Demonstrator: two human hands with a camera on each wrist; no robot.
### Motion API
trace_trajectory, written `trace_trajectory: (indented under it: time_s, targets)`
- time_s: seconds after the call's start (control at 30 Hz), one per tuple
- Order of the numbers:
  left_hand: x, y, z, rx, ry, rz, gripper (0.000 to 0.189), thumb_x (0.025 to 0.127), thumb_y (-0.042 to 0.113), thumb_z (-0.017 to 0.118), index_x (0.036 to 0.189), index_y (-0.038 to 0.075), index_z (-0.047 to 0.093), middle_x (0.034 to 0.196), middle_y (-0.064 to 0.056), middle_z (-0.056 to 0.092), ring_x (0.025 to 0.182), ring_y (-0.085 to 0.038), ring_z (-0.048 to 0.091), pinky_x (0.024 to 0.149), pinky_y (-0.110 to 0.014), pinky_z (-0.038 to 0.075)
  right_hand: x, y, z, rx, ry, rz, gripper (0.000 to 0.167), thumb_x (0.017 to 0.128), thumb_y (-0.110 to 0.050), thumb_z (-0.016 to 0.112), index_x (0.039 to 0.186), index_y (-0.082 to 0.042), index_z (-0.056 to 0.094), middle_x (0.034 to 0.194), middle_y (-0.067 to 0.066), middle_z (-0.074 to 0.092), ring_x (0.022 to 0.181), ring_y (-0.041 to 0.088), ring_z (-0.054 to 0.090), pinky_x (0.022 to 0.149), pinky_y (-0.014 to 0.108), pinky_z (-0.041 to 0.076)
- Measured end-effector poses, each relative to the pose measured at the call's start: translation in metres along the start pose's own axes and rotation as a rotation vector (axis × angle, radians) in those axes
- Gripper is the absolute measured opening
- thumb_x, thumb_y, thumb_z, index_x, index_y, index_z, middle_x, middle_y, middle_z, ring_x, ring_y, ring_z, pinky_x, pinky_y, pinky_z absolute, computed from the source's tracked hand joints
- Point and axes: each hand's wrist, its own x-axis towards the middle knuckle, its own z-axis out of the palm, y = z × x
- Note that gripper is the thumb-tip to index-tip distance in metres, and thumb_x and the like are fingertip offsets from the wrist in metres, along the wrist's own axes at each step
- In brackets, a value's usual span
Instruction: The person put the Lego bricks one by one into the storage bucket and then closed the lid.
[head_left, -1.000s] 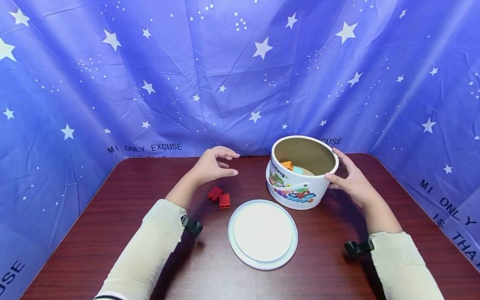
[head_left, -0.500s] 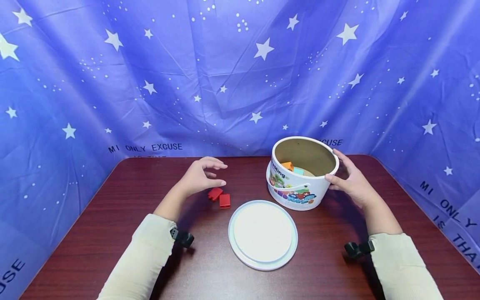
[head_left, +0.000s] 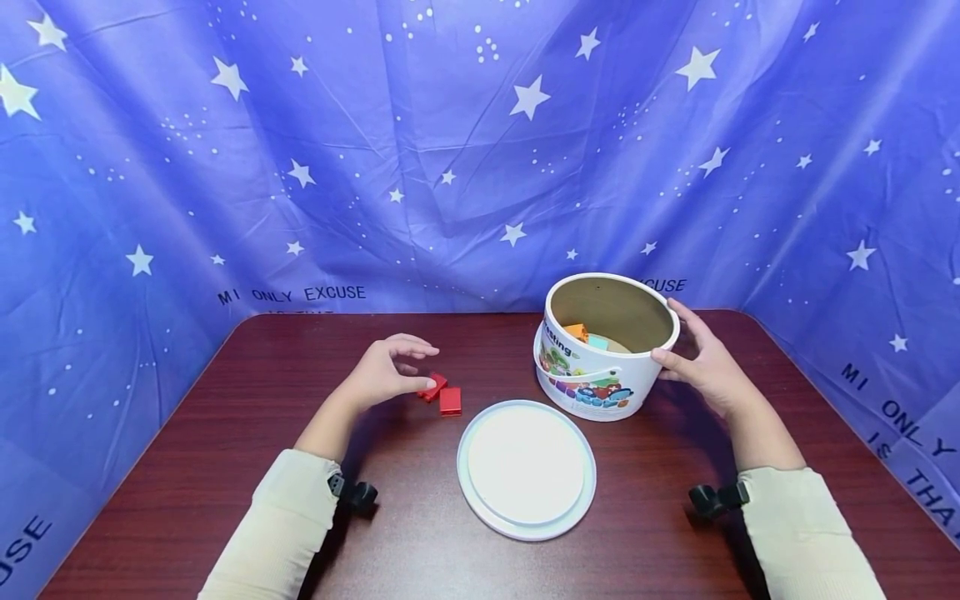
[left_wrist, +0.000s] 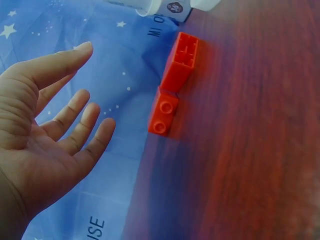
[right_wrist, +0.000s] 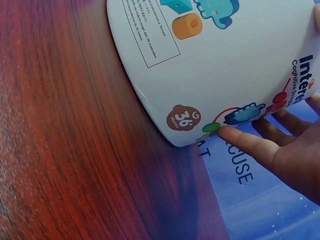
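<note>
My left hand (head_left: 382,373) hovers with parted, loosely bent fingers, its thumb tip overlapping the farther red toy brick (head_left: 437,385) in the head view. Nothing lies between those fingers. Beside that brick sits a second red brick (head_left: 451,402). The left wrist view shows two studs on one brick (left_wrist: 163,111) and the hollow underside of the other (left_wrist: 182,59). To the right, my right hand (head_left: 708,368) holds the side of a white printed bucket (head_left: 592,387), thumb at the front of the rim and fingers farther back. Orange (head_left: 576,332) and pale turquoise (head_left: 597,342) blocks lie inside the bucket.
A round white lid (head_left: 527,467) lies flat on the dark red wooden table (head_left: 405,533), in front of the bucket. The bucket's white handle (head_left: 581,377) hangs down its front. A blue star-patterned cloth (head_left: 450,125) hangs behind the table and along its sides.
My left hand has moved left and toward me, coming down beside the red bricks. My right hand and the bucket have stayed in place.
</note>
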Motion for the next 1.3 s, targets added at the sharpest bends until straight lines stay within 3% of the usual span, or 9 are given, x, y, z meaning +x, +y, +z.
trace_trajectory:
  time_s: [0.1, 0.23, 0.4, 0.6, 0.83, 0.93, 1.1, 1.3]
  targets:
    - [0.0, -0.02, 0.001, -0.022, 0.002, -0.029, 0.049, 0.07, -0.006, 0.083, 0.116, -0.007, 0.066, 0.123, -0.023, 0.058, 0.109, -0.045, 0.056, 0.089, -0.054, 0.052, 0.0, 0.0, 0.0, 0.001, 0.002, -0.003, 0.084, 0.092, 0.0, 0.062, 0.157, -0.01, 0.009, 0.143, 0.033, 0.023, 0.101, 0.007, 0.055, 0.07, 0.034, 0.059]
    - [-0.002, -0.032, 0.0, -0.049, 0.001, -0.062, 0.051, 0.071, -0.001, 0.085, 0.118, -0.005, 0.066, 0.124, -0.019, 0.059, 0.11, -0.041, 0.058, 0.09, -0.051, 0.053, 0.0, 0.0, 0.0, 0.001, 0.003, -0.005, 0.085, 0.092, -0.001, 0.063, 0.157, -0.009, 0.009, 0.143, 0.031, 0.023, 0.101, 0.007, 0.055, 0.069, 0.034, 0.059]
    - [-0.002, -0.039, 0.0, -0.089, -0.034, -0.108, 0.056, 0.07, 0.003, 0.086, 0.121, -0.006, 0.064, 0.125, -0.022, 0.06, 0.111, -0.038, 0.06, 0.088, -0.045, 0.055, 0.0, -0.001, 0.0, -0.002, 0.005, 0.001, 0.085, 0.092, 0.0, 0.062, 0.157, -0.009, 0.008, 0.144, 0.031, 0.022, 0.102, 0.006, 0.054, 0.069, 0.033, 0.059]
    - [0.001, -0.046, -0.002, -0.063, -0.084, -0.187, 0.058, 0.071, 0.003, 0.086, 0.125, -0.003, 0.064, 0.123, -0.02, 0.064, 0.112, -0.034, 0.062, 0.085, -0.037, 0.056, 0.001, -0.001, 0.0, -0.006, -0.003, 0.007, 0.085, 0.092, -0.001, 0.062, 0.157, -0.01, 0.008, 0.146, 0.032, 0.02, 0.102, 0.006, 0.053, 0.07, 0.033, 0.059]
    - [0.005, -0.056, -0.004, -0.116, -0.197, -0.299, 0.065, 0.072, -0.003, 0.083, 0.132, -0.003, 0.058, 0.127, -0.027, 0.058, 0.101, -0.035, 0.066, 0.084, -0.039, 0.057, 0.002, 0.001, 0.0, -0.005, -0.004, 0.002, 0.084, 0.092, -0.001, 0.061, 0.157, -0.01, 0.008, 0.144, 0.033, 0.021, 0.101, 0.007, 0.054, 0.07, 0.034, 0.059]
    - [0.006, -0.055, -0.005, -0.112, -0.215, -0.333, 0.066, 0.071, -0.006, 0.083, 0.132, -0.003, 0.058, 0.126, -0.027, 0.058, 0.096, -0.031, 0.067, 0.081, -0.036, 0.057, 0.002, 0.001, 0.0, -0.005, -0.003, 0.003, 0.086, 0.092, -0.001, 0.063, 0.157, -0.01, 0.008, 0.145, 0.033, 0.021, 0.1, 0.007, 0.055, 0.069, 0.033, 0.059]
    - [0.008, -0.062, -0.003, -0.083, -0.23, -0.339, 0.063, 0.07, -0.012, 0.08, 0.129, -0.001, 0.061, 0.12, -0.022, 0.062, 0.09, -0.026, 0.067, 0.077, -0.034, 0.058, 0.002, 0.0, 0.0, -0.004, 0.001, 0.006, 0.087, 0.091, -0.001, 0.063, 0.157, -0.01, 0.007, 0.146, 0.032, 0.021, 0.1, 0.006, 0.055, 0.069, 0.035, 0.059]
    - [0.009, -0.059, -0.001, -0.031, -0.241, -0.326, 0.058, 0.07, -0.014, 0.079, 0.125, -0.001, 0.065, 0.113, -0.017, 0.066, 0.089, -0.023, 0.065, 0.076, -0.033, 0.058, 0.001, 0.0, 0.0, -0.006, -0.003, 0.009, 0.085, 0.092, -0.001, 0.062, 0.157, -0.01, 0.007, 0.145, 0.032, 0.021, 0.101, 0.007, 0.055, 0.07, 0.035, 0.059]
